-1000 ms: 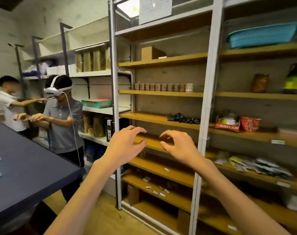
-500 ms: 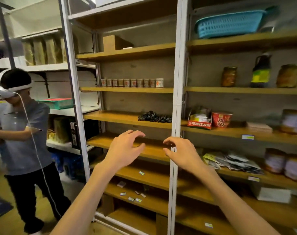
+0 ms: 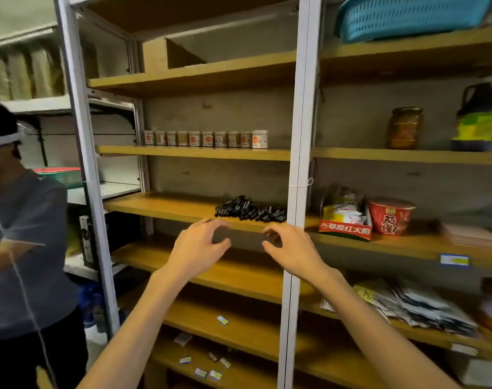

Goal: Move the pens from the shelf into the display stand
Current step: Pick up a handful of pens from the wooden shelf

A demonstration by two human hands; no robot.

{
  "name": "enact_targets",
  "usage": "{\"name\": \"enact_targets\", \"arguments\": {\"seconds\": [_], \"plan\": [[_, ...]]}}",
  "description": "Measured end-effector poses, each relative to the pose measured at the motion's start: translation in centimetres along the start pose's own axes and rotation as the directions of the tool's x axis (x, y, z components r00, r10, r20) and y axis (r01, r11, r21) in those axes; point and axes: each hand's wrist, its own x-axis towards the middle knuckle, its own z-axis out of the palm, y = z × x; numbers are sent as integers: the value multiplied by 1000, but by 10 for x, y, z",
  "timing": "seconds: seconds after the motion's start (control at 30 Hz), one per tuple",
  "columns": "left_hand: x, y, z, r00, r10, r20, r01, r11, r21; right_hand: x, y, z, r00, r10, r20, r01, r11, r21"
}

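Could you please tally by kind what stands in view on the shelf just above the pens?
Small labelled tubs: 10
Glass jar: 1
Dark bottle: 1
Total: 12

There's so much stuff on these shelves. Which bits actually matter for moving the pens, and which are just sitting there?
Part of the job:
- pile of black pens on the wooden shelf
- left hand and right hand, both empty, raised just below the pens

Just lying about:
- row of small jars
- red noodle cup
- snack box
- blue basket
- glass jar

No display stand is in view.
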Motion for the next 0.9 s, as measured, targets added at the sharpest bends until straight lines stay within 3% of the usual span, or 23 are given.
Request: {"name": "enact_targets", "arguments": {"seconds": [0.73,0.9], "plan": [[230,-97,119,998,-64,18,64,998,8,217,112,110,1000,-1,-10,2,999,42],[273,-116,138,992,-119,-51,120,993,3,253,120,127,1000,-12,12,12,999,32]]}}
